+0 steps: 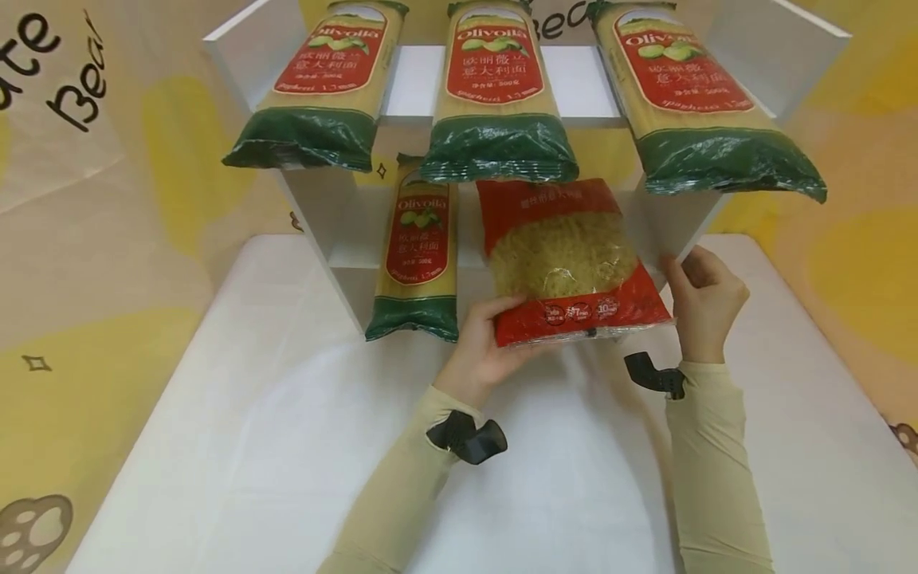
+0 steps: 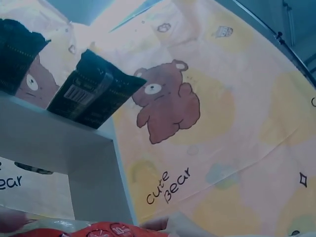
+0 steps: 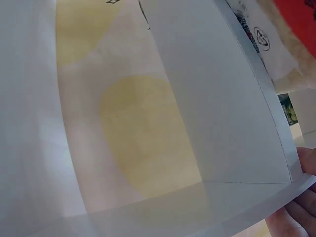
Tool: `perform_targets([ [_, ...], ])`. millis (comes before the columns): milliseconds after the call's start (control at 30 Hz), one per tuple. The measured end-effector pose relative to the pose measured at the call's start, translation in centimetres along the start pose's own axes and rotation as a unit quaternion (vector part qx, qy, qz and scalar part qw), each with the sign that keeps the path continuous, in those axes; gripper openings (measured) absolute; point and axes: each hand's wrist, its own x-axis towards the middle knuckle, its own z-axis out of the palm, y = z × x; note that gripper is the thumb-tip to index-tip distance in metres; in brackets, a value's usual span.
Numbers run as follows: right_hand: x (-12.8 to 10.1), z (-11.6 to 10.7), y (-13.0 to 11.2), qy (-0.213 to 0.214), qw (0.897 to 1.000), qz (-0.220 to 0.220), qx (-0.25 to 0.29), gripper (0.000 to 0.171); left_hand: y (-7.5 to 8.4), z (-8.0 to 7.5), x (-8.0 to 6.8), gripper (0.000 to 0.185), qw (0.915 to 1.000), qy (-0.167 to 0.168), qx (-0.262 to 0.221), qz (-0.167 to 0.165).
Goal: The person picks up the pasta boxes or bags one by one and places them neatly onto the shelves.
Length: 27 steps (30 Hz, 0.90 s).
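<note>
My left hand holds a red bag of pasta by its lower left corner, thumb on the front and the other fingers underneath. The bag leans tilted in the right part of the lower shelf level, its clear window showing pale pasta. My right hand grips the front edge of the white shelf's right side. In the right wrist view its thumb and fingers lie on either side of a shelf edge. Left of the red bag, a spaghetti pack leans on the same level.
Three more spaghetti packs, left, middle and right, lie on the upper level, their green ends jutting over its front edge. A white cloth covers the table. Behind hangs a bear-print cloth.
</note>
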Motion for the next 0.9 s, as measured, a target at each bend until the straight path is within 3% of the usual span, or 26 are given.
perform_targets([
  [133,0.1,0.0,-0.1,0.004,1.000,-0.006,0.019,0.023,-0.1,0.0,-0.7,0.051,0.9994,-0.023,-0.014,-0.023],
  [333,0.3,0.3,0.3,0.013,1.000,-0.011,0.014,0.021,0.3,1.0,0.3,0.040,0.9955,0.002,-0.093,0.018],
  [467,0.2,0.6,0.4,0.012,1.000,-0.017,-0.003,0.021,0.6,1.2,0.8,0.043,0.9924,-0.005,-0.111,0.054],
  [567,0.1,0.7,0.5,0.007,1.000,-0.018,-0.001,0.021,0.5,1.0,0.8,0.044,0.9936,-0.007,-0.093,0.065],
  [767,0.4,0.6,0.4,0.004,1.000,-0.015,-0.001,0.022,-0.5,0.6,0.8,0.038,0.9941,0.033,0.014,0.102],
  [900,0.4,0.5,0.5,0.007,1.000,-0.015,-0.011,0.023,-0.6,0.7,1.4,0.035,0.9923,0.042,0.013,0.116],
])
